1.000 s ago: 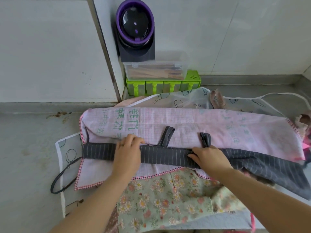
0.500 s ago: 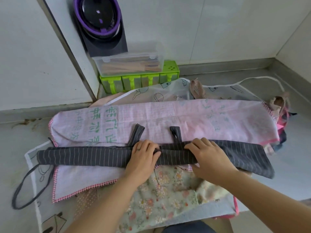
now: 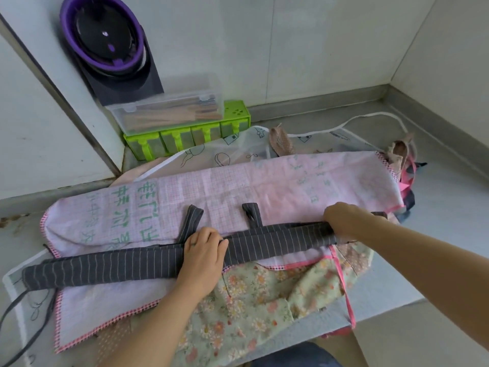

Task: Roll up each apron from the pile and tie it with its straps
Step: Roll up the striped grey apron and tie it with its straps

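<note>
A: Nearest first?
B: Floral apron [image 3: 251, 303], on the near side of both hands, flat on the tabletop [image 3: 436, 234].
A: Hands?
B: Left hand [image 3: 203, 250] has its fingers curled over the grey apron [image 3: 105, 266], mid-roll. Right hand [image 3: 344, 221] is clenched round the same roll, further right. The roll lies across the pile, under the fingers.
A: Handling?
B: My guess is light, soft and floppy, and it unrolls if let go. It's long and would sag, so take it at two spread spots. Not slippery, not fragile.
A: Counts?
B: One roll, two hands, and two straps [image 3: 193, 221] poking out just beyond the fingertips. Past those are the pink apron [image 3: 238, 186] and then the white apron [image 3: 238, 147]. That's at least three flat ones, and I can't count the bunch beyond the right hand. Farthest are one green box [image 3: 185, 133] and one clear box [image 3: 169, 109] on it.
</note>
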